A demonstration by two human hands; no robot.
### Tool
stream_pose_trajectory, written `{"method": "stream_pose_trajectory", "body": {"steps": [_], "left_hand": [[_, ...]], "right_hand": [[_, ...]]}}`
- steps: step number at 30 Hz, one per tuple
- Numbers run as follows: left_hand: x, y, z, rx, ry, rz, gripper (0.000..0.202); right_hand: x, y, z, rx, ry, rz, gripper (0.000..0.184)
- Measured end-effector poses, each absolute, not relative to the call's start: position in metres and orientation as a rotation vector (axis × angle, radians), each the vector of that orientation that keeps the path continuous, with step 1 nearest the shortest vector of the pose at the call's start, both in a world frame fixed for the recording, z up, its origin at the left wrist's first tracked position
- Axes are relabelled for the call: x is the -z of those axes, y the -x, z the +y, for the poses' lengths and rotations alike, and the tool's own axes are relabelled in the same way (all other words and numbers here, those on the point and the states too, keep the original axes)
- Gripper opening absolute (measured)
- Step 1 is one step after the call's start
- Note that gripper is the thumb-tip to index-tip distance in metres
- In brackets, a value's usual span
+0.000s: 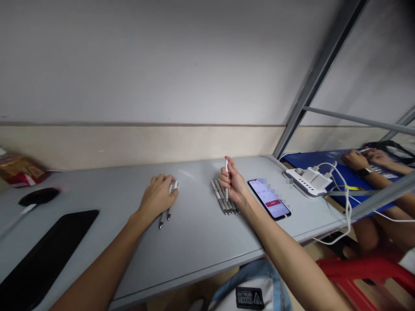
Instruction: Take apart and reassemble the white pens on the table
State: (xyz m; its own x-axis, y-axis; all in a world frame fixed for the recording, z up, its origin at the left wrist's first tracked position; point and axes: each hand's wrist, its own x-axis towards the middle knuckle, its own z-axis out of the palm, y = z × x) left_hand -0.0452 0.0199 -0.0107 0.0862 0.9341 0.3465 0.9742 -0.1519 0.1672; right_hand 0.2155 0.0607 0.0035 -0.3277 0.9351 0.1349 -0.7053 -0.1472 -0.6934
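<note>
My right hand [235, 183] is closed around a white and grey ballpoint pen [226, 172], held upright with its metal tip pointing down. Beneath and beside that hand several matching pens [220, 201] lie in a row on the grey desk. Further left, my left hand [160, 192] rests low over a small group of pens [164, 218], its fingers curled and thumb against them. The palm covers most of these pens, so only their ends show.
A phone [270, 198] with a lit screen lies right of the pens. Beyond it sits a power strip [306, 182] with white cables. At left are a black mat [52, 250], a round black object [39, 196] and a packet [21, 170]. Another person's hands [366, 159] are far right.
</note>
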Motion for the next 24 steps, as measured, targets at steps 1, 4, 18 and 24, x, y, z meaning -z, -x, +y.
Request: {"method": "stream_pose_trajectory", "body": {"steps": [1, 4, 18, 24], "left_hand": [[0.0113, 0.0455, 0.0197, 0.572, 2.243, -1.988, 0.021], [0.0139, 0.0465, 0.0207, 0.569, 2.267, -2.035, 0.02], [0.0186, 0.0438, 0.0233, 0.459, 2.262, -2.087, 0.03], [0.0204, 0.0424, 0.0236, 0.463, 2.262, -2.106, 0.034]], "right_hand": [[-0.0037, -0.2148, 0.0602, -1.747, 0.394, -0.819, 0.024], [-0.0039, -0.2131, 0.0592, -1.751, 0.394, -0.841, 0.026], [-0.0033, -0.2065, 0.0542, -1.799, 0.396, -0.831, 0.024], [-0.0044, -0.2052, 0.0527, -1.806, 0.416, -0.829, 0.02]]}}
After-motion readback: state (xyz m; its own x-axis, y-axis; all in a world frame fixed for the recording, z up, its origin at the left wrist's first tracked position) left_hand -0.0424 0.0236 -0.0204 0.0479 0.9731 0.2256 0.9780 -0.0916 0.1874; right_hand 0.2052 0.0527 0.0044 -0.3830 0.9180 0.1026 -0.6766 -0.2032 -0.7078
